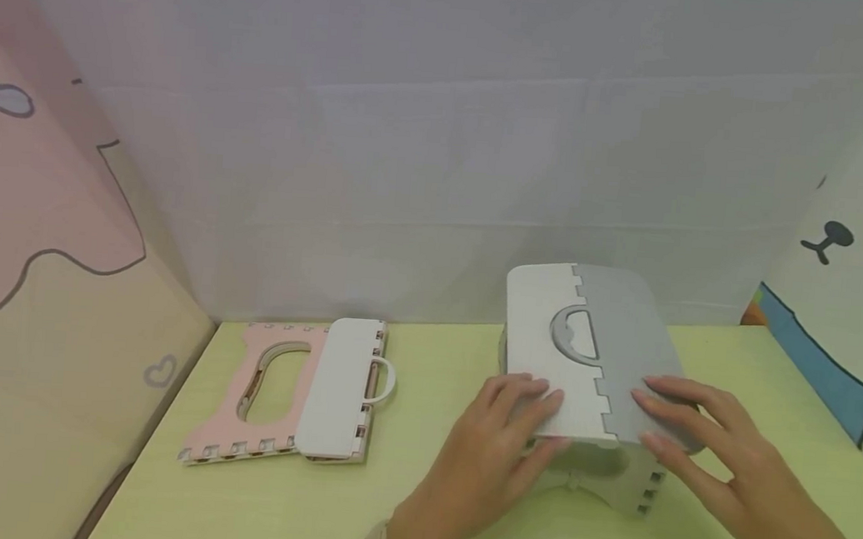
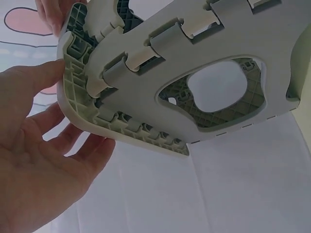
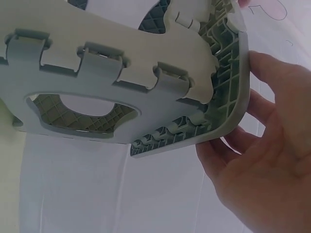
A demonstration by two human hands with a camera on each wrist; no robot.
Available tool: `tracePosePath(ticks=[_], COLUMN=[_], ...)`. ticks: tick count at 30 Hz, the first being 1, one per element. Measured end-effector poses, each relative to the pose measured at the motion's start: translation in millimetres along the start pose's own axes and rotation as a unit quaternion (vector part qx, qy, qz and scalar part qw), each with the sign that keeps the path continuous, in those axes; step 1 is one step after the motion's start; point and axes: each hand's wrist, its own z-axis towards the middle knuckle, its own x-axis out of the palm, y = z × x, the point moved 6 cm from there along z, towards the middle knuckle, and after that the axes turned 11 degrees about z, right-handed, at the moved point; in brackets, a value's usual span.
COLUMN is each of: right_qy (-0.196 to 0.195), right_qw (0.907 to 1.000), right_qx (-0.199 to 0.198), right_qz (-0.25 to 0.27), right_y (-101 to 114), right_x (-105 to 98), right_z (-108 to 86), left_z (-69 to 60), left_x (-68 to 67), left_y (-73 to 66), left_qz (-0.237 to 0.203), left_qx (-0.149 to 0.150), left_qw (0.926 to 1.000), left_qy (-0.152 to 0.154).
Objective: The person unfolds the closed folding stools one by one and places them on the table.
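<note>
Folding stool (image 1: 626, 333) stands open, left hand (image 1: 484, 457) and right hand (image 1: 737, 466) spread at near corners. Probably squaring it, so next: press evenly.

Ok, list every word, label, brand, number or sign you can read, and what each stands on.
None: no word, label, brand or number is readable in any view.
The standing stool shows none, nor does the folded stool.
The printed backdrop carries only drawings, including a heart outline.
</note>
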Motion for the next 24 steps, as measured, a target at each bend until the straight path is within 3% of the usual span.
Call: tracePosePath(ticks=[3,11,18,24], right_qy=[0.005,-0.010,-0.013,-0.025], right_qw=[0.9999,0.9997,0.9993,0.9981], right_qx=[0.009,-0.022,0.028,0.056], right_qz=[0.000,0.003,-0.019,-0.008], right_y=[0,-2,-4,-11], right_x=[0,-1,-1,-3], right_z=[-0.6,-1.7,-5.9,-10.4], left_z=[-1.2,-4.1,-11.1,-20.9], left_x=[-0.8,-3.0,-0.4,3.4], left_y=[1.3,3.8,10.1,17.7], left_qz=[-0.004,-0.015,-0.047,-0.062], left_qx=[0.000,-0.019,-0.081,-0.133], left_qw=[1.0000,0.9995,0.9955,0.9891], left_qy=[-0.008,-0.023,-0.011,0.011])
